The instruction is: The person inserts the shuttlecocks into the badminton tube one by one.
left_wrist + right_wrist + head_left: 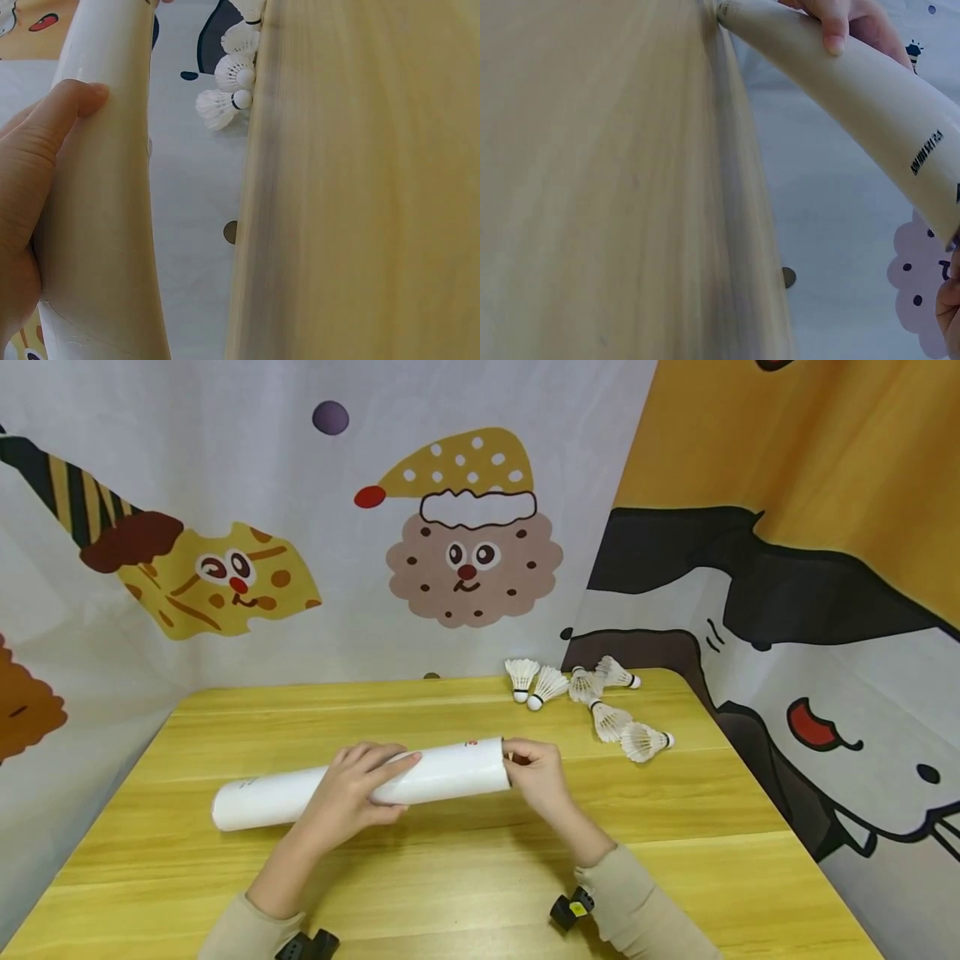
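Observation:
A long white shuttlecock tube (450,772) lies slanted across the middle of the view, its right end higher than its left. My left hand (352,785) grips it around the middle, fingers over the top and thumb on the near side. The left wrist view shows the thumb pressed along the tube (105,195). At the tube's right end, my right hand (542,774) has bent fingers and thumb right at the rim, fingertips partly hidden by the end. I cannot tell what they pinch there. Small dark print marks the tube (870,112) in the right wrist view.
Several white feathered shuttlecocks (609,722) lie in a loose group at the back right of the wooden table (450,885). Behind the table hangs a curtain (337,568) with cartoon figures. Each wrist wears a small black device (572,908).

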### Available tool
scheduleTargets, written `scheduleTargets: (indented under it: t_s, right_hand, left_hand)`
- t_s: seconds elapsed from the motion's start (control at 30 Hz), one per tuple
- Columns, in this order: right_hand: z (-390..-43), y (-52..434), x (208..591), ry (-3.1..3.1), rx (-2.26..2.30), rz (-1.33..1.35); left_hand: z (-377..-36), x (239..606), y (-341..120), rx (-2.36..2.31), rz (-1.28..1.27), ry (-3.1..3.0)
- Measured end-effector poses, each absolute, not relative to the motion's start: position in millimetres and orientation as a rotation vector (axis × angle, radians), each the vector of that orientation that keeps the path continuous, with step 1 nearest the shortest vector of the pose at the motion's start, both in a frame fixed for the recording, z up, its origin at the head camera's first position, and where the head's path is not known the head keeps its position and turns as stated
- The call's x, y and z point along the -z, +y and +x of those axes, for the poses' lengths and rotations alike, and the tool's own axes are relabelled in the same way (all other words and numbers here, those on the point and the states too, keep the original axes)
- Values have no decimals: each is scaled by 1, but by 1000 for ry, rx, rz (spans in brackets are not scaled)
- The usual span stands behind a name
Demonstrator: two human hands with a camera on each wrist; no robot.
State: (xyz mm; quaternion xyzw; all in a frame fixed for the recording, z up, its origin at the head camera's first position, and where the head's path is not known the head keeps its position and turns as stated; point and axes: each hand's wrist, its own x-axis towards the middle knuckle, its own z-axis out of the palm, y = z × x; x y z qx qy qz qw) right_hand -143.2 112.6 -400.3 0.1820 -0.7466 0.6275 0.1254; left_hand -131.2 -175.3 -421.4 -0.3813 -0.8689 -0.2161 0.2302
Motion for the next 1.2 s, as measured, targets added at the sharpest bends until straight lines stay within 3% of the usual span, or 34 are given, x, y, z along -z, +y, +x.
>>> scheduleTargets:
  t_s: [0.33,0.7,0.97,1.2]
  right_hand:
    - [-166,140,416,-2061,-1706,633]
    - [-187,184,412,-2000,-1565,492]
    - [-179,206,388,-2069,-1465,310]
    - [-208,243,418,-2133,-1305,184]
  left_hand:
    - [-132,420,-175,585,-1048,-2370]
    - [-132,421,-176,584,-1043,-2375]
    - [-132,420,-175,583,-1039,-2375]
    - [-132,422,-175,577,-1041,-2373]
